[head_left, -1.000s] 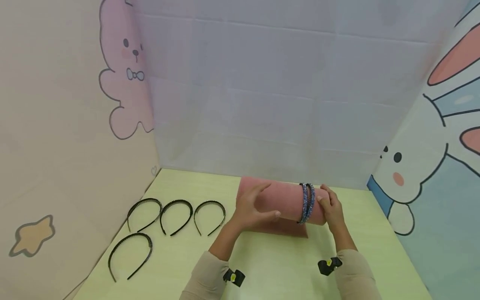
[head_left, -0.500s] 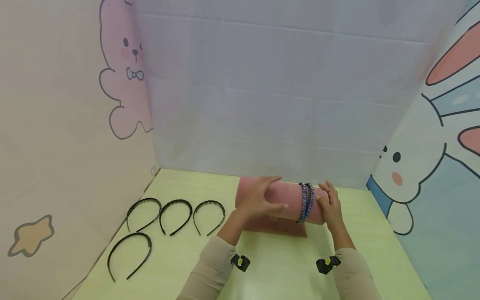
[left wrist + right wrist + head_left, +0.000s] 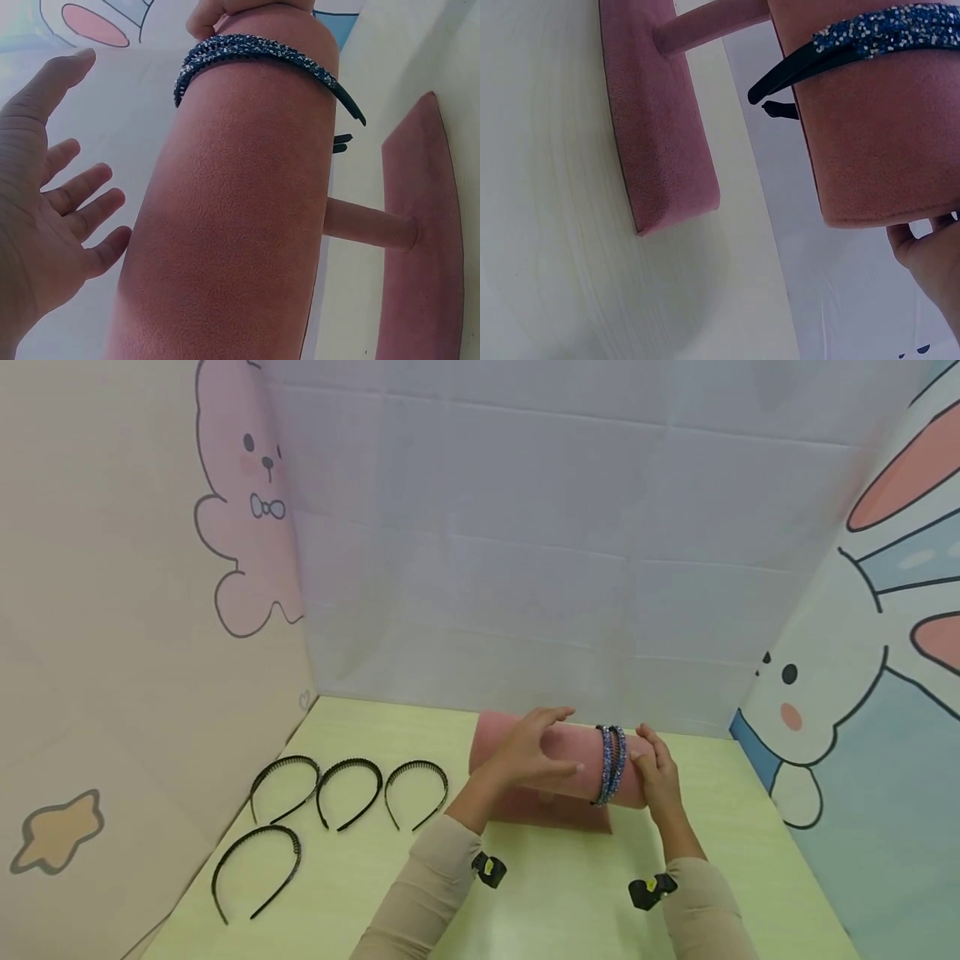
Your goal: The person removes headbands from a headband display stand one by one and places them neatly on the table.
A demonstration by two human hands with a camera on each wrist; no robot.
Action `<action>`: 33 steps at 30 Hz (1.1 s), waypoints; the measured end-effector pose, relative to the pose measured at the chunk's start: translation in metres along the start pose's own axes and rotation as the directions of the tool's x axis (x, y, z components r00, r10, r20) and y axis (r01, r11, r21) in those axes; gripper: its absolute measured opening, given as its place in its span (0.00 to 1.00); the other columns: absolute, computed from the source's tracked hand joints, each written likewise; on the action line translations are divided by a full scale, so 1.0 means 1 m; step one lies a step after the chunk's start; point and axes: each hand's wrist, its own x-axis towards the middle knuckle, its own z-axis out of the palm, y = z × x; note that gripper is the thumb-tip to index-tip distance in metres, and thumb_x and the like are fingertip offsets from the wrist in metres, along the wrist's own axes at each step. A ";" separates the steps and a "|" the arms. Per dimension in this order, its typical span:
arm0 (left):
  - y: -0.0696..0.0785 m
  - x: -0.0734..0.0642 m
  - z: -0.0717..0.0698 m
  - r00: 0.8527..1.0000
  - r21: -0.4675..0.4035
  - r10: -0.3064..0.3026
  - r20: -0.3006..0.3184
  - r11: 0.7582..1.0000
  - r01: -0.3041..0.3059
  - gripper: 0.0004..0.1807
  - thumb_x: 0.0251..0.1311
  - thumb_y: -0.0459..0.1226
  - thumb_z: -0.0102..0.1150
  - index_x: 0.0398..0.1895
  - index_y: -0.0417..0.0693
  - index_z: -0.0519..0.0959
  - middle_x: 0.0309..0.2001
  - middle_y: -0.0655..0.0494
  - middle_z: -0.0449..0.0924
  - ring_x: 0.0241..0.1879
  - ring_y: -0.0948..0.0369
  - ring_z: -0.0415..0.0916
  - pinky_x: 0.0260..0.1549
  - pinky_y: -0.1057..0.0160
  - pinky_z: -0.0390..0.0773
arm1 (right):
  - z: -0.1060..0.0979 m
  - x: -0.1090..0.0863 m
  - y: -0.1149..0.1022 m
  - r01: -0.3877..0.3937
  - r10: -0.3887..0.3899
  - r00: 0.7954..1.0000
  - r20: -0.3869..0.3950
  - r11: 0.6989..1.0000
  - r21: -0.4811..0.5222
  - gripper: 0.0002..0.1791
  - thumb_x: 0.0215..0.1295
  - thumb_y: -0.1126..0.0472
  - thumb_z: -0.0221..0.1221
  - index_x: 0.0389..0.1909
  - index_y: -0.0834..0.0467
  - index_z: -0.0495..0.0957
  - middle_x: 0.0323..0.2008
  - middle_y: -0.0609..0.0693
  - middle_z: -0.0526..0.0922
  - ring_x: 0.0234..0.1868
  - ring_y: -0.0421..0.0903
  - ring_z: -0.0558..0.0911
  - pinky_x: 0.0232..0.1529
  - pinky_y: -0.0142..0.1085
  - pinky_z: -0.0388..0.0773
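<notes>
A pink velvety headband display stand (image 3: 580, 742) has a horizontal roll on a post above a flat base (image 3: 427, 292). Two blue glittery headbands (image 3: 610, 766) sit side by side around the roll near its right end. My right hand (image 3: 660, 778) grips that end, thumb in front; the right wrist view shows only part of the hand (image 3: 936, 262). My left hand (image 3: 525, 753) is at the roll's left half, fingers and thumb spread. Beside the roll in the left wrist view, the left hand (image 3: 45, 202) holds nothing; whether the little finger touches the roll I cannot tell.
Several black toothed headbands lie on the pale yellow table (image 3: 360, 885) to the left: three in a row, such as the middle headband (image 3: 375, 777), and a nearer headband (image 3: 258, 831). A pale cloth (image 3: 480, 568) hangs behind; printed panels stand at both sides.
My left hand has moved right along the roll toward the glittery headbands, fingers still spread. The right hand keeps its grip on the roll's end. The headbands on the table have not moved.
</notes>
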 end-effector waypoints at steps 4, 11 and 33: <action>0.001 0.008 0.003 0.999 0.041 -0.002 0.044 0.999 0.000 0.46 0.43 0.54 0.71 0.68 0.63 0.60 0.63 0.64 0.63 0.61 0.63 0.61 0.54 0.57 0.67 | -0.001 0.001 0.007 0.018 -0.018 1.000 0.004 1.000 -0.012 0.29 0.68 0.60 0.48 0.69 0.58 0.56 0.66 0.57 0.60 0.63 0.51 0.59 0.61 0.41 0.54; 0.004 0.020 0.007 0.995 0.059 -0.004 0.101 0.998 -0.001 0.47 0.42 0.53 0.72 0.68 0.66 0.60 0.64 0.67 0.61 0.62 0.64 0.59 0.55 0.57 0.66 | -0.003 0.003 0.008 0.018 -0.018 1.000 0.024 1.000 0.003 0.24 0.66 0.64 0.50 0.62 0.63 0.60 0.57 0.58 0.64 0.47 0.45 0.66 0.46 0.35 0.62; 0.000 0.053 0.027 0.973 0.220 -0.016 0.232 0.975 -0.037 0.45 0.39 0.55 0.72 0.65 0.63 0.66 0.61 0.68 0.66 0.60 0.66 0.61 0.58 0.59 0.60 | 0.010 -0.010 -0.015 0.194 -0.192 0.977 -0.088 0.981 0.015 0.17 0.61 0.72 0.52 0.50 0.74 0.68 0.61 0.68 0.64 0.64 0.58 0.61 0.61 0.36 0.56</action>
